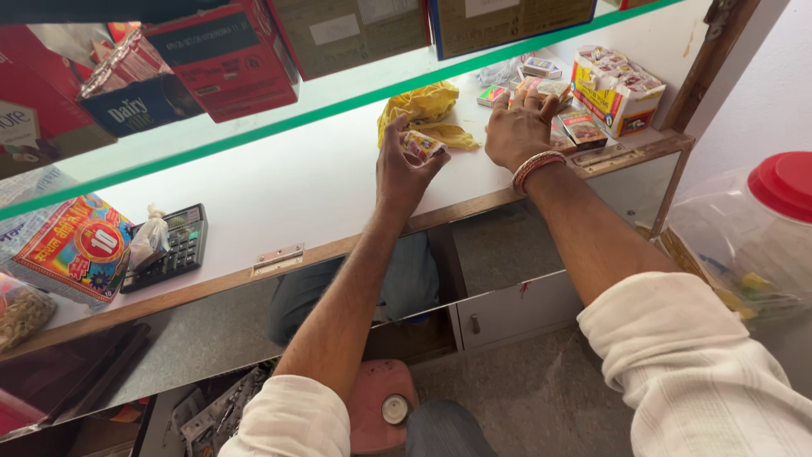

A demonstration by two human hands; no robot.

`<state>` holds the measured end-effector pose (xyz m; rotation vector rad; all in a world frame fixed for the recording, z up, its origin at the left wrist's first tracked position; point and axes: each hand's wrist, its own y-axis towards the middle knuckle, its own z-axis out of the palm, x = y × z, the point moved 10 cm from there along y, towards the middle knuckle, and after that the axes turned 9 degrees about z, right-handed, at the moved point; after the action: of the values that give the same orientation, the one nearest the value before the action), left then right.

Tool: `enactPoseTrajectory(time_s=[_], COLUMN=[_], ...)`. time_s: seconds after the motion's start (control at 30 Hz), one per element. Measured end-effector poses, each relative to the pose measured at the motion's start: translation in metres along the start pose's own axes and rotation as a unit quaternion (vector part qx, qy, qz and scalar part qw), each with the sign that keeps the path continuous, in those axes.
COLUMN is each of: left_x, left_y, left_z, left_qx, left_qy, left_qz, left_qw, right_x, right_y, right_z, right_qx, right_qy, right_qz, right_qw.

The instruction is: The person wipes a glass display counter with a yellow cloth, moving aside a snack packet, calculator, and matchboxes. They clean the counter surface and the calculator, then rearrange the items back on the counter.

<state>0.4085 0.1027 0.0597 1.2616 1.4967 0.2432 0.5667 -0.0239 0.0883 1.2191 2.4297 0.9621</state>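
Note:
My left hand [404, 165] grips a small printed packet [422, 145] just above the white counter [296, 182], beside a crumpled yellow plastic bag [425, 108]. My right hand [518, 129], with a beaded band on the wrist, lies flat, fingers spread over several small matchbox-like packets [550, 88] at the counter's far right. An open carton [615, 90] full of the same small packets stands just beyond that hand.
A black calculator [172, 247] and a knotted clear bag [150, 239] sit at the left, next to a red and yellow packet [76, 250]. A glass shelf [338, 106] carries red boxes overhead. A red-lidded plastic jar [761, 233] stands at right.

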Motion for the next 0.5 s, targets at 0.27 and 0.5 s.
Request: enactPoseTrajectory(time_s=[0.27, 0.5], left_x=[0.002, 0.011], left_y=[0.001, 0.001], left_z=[0.002, 0.005], left_qx=[0.010, 0.014], left_qy=[-0.006, -0.016], left_qz=[-0.017, -0.042], left_qw=[1.000, 0.999], right_x=[0.007, 0.000], right_y=[-0.012, -0.031], right_z=[0.033, 0.027], right_qx=[0.219, 0.245], right_qy=[0.152, 0.123], right_qz=[-0.041, -0.024], right_qw=[0.963, 0.961])
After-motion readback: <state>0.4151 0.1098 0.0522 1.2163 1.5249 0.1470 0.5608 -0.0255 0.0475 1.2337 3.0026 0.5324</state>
